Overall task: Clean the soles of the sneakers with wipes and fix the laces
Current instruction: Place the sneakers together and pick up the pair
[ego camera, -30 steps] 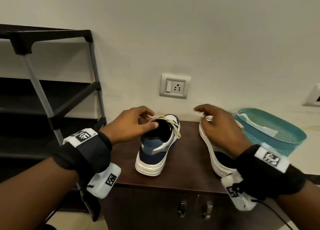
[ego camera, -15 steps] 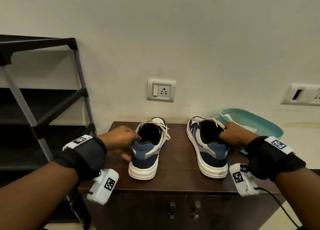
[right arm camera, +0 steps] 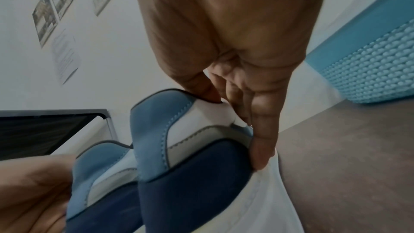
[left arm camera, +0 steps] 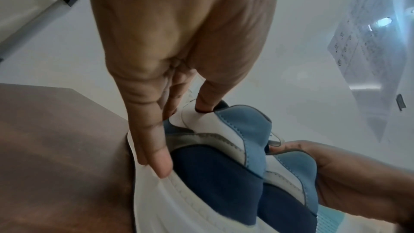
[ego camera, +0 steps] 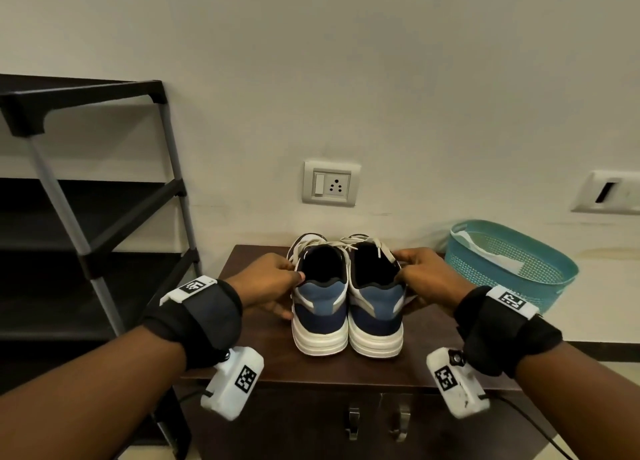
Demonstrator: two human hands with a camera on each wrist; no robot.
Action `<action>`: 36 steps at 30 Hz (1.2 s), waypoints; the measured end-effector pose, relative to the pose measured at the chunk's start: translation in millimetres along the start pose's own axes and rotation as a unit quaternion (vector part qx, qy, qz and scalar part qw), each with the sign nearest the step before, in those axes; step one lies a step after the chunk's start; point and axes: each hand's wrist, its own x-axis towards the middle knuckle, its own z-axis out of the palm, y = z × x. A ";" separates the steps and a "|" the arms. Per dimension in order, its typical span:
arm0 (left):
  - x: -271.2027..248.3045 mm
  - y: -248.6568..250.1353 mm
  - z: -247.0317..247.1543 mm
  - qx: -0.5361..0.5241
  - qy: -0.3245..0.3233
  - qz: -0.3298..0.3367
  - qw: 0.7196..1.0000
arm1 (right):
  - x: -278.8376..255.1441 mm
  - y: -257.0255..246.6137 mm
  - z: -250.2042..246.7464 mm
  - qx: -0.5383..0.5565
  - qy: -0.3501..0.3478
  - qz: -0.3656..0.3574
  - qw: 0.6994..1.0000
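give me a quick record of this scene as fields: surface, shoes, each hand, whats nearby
surface: dark brown wooden cabinet top
shoes: left blue-and-white sneaker and right blue-and-white sneaker, upright, side by side, touching, heels toward the camera
laces: cream, loose over the tongues
left hand: grips the left sneaker's outer side, thumb at the collar
right hand: grips the right sneaker's outer side
nearby: teal plastic mesh basket at right, black shelf rack at left, white wall socket behind

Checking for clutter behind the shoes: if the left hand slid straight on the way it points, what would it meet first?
Left hand, gripping the left sneaker, points toward the wall. Nothing shows between; probably the wall first, though depth is unclear.
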 end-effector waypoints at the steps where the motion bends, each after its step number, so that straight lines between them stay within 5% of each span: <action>1: 1.8 0.2 1.1 0.017 0.005 0.004 1.000 | -0.1 0.2 0.8 -0.011 0.003 -0.002 1.000; 11: -32.3 8.0 9.9 0.104 0.071 0.018 0.992 | -14.5 0.8 -2.8 -0.004 0.005 0.010 1.000; 23: -120.7 69.2 1.9 0.166 0.127 0.144 0.967 | -74.0 -55.7 -49.6 -0.051 0.014 -0.048 0.997; 30: -67.8 34.1 -4.1 0.085 0.108 0.000 0.990 | -37.2 -29.5 -31.3 -0.032 0.007 0.028 0.999; 36: -2.2 6.1 7.3 -0.024 0.006 -0.109 0.994 | 14.1 0.5 -8.2 -0.003 -0.074 0.102 0.992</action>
